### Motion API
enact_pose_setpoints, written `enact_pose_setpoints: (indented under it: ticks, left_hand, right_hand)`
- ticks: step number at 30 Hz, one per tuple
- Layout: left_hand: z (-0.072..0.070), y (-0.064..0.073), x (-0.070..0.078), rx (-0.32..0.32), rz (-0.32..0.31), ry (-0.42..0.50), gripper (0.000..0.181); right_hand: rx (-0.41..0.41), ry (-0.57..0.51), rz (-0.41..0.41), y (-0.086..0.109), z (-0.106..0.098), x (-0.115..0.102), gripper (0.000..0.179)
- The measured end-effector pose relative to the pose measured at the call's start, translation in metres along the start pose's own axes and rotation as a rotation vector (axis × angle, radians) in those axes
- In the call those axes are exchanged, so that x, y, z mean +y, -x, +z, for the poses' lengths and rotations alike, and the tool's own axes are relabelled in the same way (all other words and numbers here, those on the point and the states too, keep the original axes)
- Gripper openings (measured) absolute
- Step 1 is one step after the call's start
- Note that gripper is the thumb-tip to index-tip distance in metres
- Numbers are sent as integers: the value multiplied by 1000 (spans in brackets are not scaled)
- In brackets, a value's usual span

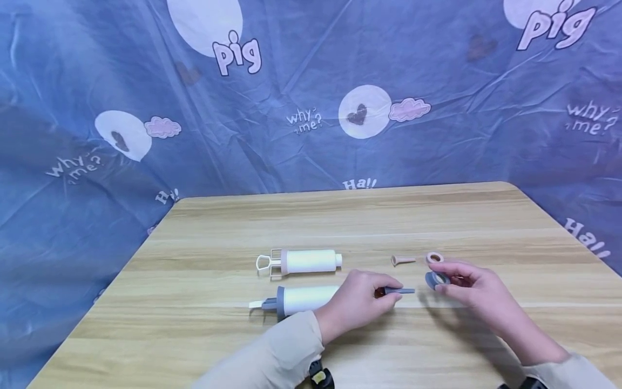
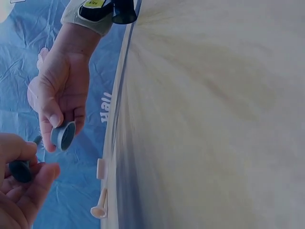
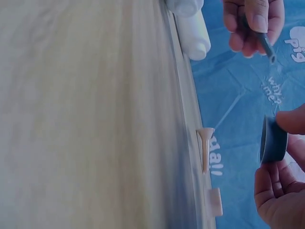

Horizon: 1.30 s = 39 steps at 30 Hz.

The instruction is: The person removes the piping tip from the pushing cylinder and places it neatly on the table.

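Note:
My left hand [image 1: 357,300] pinches a small grey nozzle [image 1: 404,290] between thumb and fingers, its narrow tip pointing right. In the right wrist view, the nozzle's slim end [image 3: 269,52] sticks out past the fingers. A short way to the right, my right hand [image 1: 478,292] holds a grey ring-shaped cap [image 1: 431,280] by its edge, apart from the nozzle. The cap [image 3: 274,141] is seen from its side in the right wrist view. Partly behind my left hand lies a white syringe-like tube [image 1: 308,299] with a grey collar and handle; its right end is hidden.
Farther back on the wooden table [image 1: 340,216] lies a second white tube [image 1: 311,261] with a pale pink collar and looped handle. To its right are a pale pink nozzle [image 1: 404,260] and a pink ring cap [image 1: 434,257]. A blue printed cloth [image 1: 291,151] hangs behind the table.

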<state>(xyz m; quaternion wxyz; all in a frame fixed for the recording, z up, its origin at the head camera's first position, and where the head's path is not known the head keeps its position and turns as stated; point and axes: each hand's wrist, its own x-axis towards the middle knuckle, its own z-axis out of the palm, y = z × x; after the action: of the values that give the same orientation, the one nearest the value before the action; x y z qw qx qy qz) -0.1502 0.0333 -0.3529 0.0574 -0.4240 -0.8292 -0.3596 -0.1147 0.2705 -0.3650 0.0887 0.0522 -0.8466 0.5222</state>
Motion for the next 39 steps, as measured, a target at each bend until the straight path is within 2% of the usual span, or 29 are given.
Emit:
enact_pose_setpoints:
  ticks: [9,23,28,39]
  left_hand:
    - [12,-8,4,-20,-100,14,14]
    - [31,-21,7,-78,-201,-77,12]
    - [37,-24,4,-86,-216,-105,10]
    - [44,-29,3,-133,-205,-268,12]
  right_hand:
    - [5,32,16,4,-10,8,32]
    - [20,56,44,2,-13,21,31]
    - [-5,90,105,2,-14,26,36]
    - [-60,178,199,0,-16,29,49]
